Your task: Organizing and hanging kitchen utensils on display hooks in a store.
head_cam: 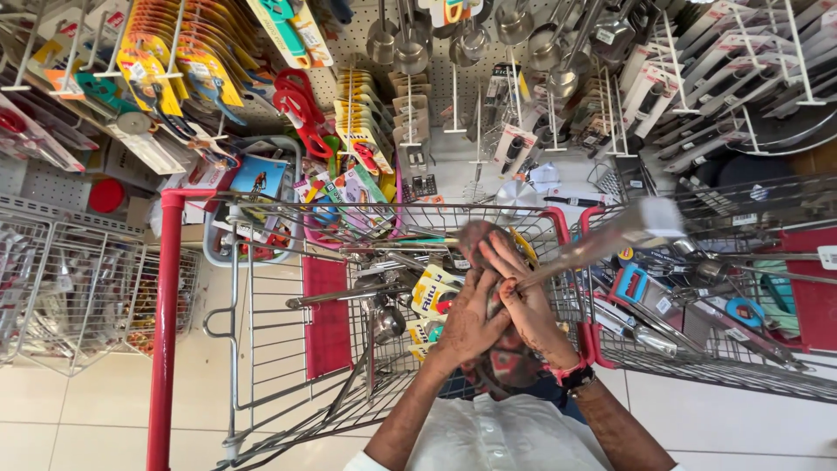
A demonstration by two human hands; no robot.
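Observation:
My left hand (465,324) and my right hand (528,307) are pressed together over a wire shopping cart (261,349). Between them they clasp a dark reddish cloth (476,235), which is wrapped about the handle of a metal mallet (647,223). The mallet's block head points up and right, away from my hands. More of the cloth hangs below my wrists. A watch with a red band (575,377) is on my right wrist. Inside the cart lie metal utensils (384,318) and a yellow package (432,295).
A red cart frame bar (166,331) runs down the left. A second wire basket (741,349) with packaged tools stands at the right. Behind, a pegboard holds red scissors (301,105), ladles (401,44) and carded gadgets. Wire bins (52,288) stand at far left.

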